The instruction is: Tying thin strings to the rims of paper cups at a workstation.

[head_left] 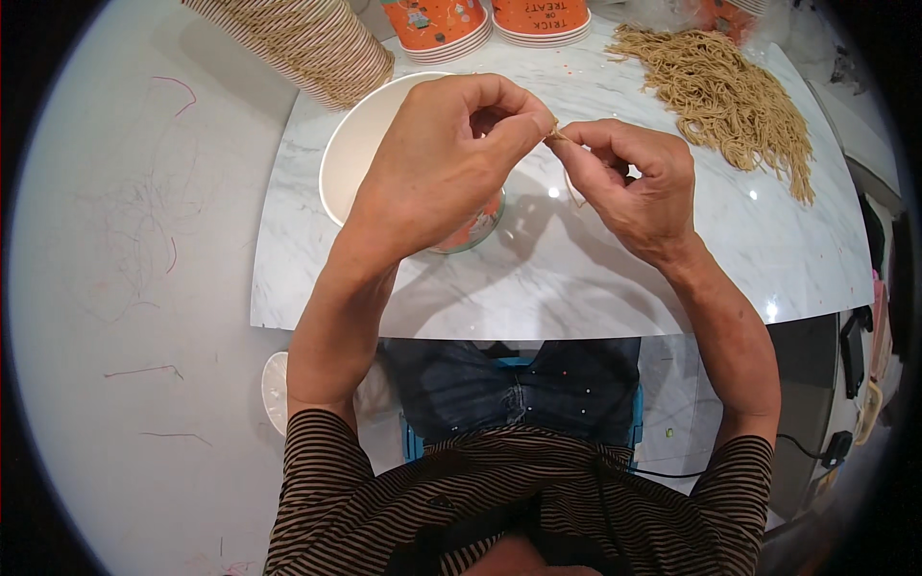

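Observation:
Both my hands meet above the marble-patterned table, fingertips pinching a thin tan cord [556, 133] between them. My left hand [432, 154] is closed on it with thumb and forefinger. Close by on the right, my right hand [636, 178] pinches the same cord, and a thin end hangs below its fingers. Under my left hand and forearm is a paper bucket [348, 158] with a white inside; part of its printed orange side [473, 228] shows past my wrist. My left hand hides much of the bucket, so I cannot tell whether anything joins it to the cord.
A pile of tan cords [735, 101] lies at the far right of the table [576, 298]. Nested paper buckets [298, 48] lean at the far left, with tan cord along them. Stacked orange buckets [437, 29] stand at the back. A white wall [144, 288] borders the left.

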Available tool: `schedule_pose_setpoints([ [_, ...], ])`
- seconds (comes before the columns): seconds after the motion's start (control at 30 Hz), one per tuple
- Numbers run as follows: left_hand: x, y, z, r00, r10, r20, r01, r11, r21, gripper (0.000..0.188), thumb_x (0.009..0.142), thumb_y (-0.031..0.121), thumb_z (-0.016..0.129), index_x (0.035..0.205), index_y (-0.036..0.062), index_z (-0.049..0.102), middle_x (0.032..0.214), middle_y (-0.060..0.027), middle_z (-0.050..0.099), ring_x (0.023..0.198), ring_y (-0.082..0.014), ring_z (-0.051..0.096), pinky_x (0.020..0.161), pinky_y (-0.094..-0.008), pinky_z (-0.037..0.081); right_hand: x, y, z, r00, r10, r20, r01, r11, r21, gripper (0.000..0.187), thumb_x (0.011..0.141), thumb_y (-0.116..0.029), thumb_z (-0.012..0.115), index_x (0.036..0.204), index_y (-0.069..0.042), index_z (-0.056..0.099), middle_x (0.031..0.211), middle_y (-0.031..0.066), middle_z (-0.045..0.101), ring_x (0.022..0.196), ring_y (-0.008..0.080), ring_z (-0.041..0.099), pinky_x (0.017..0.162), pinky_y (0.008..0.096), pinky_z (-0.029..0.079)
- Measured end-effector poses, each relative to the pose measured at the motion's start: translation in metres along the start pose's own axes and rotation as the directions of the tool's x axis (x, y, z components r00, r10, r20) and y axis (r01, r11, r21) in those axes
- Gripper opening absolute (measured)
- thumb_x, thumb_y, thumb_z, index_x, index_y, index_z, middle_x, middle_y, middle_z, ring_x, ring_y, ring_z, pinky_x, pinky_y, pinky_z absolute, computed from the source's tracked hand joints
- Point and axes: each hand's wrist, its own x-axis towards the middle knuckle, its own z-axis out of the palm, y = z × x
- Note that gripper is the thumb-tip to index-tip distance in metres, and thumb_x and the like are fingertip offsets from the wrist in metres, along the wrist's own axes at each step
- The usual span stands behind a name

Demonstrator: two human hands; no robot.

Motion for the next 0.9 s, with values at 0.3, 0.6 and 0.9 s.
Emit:
schedule_pose_setpoints([
  [0.3, 0.003, -0.005, -0.003, 0.999, 0.042, 0.025, -0.041, 0.999, -0.031, 0.021, 0.099, 0.015, 0.07, 0.11, -0.0032, 0.07, 0.097, -0.0028, 0.071, 0.087, -0.0071, 0.065, 0.076, -0.0221, 0.053, 0.001, -0.001, -0.003, 0.999, 0.024, 0.023, -0.025, 0.999, 0.041, 0.011, 0.089, -0.009, 0.077, 0.093, 0.001, 0.079, 0.069, 0.0018, 0.07, 0.056, 0.0038, 0.049, 0.049, 0.024, 0.038],
  [0.6, 0.006, -0.014, -0.009, 0.99, 0.143, 0.002, -0.14, 0.976, -0.169, 0.027, 0.1, 0.011, 0.068, 0.121, -0.0056, 0.064, 0.093, -0.0056, 0.07, 0.085, -0.0106, 0.067, 0.077, -0.0232, 0.054, 0.001, -0.001, -0.004, 0.986, 0.111, 0.124, -0.122, 0.99, 0.078, 0.013, 0.09, -0.011, 0.075, 0.091, 0.001, 0.079, 0.065, -0.0003, 0.065, 0.057, 0.0036, 0.047, 0.051, 0.0243, 0.037],
  [0.9, 0.007, -0.016, -0.013, 0.981, 0.187, -0.059, -0.195, 0.962, -0.189, 0.027, 0.1, 0.011, 0.067, 0.121, -0.0053, 0.064, 0.093, -0.0093, 0.071, 0.085, -0.0144, 0.071, 0.079, -0.0254, 0.055, 0.0, 0.004, -0.004, 0.973, 0.17, 0.159, -0.176, 0.984, 0.027, 0.016, 0.09, -0.014, 0.074, 0.09, 0.001, 0.078, 0.06, 0.0, 0.061, 0.057, 0.0046, 0.047, 0.052, 0.0263, 0.038],
])
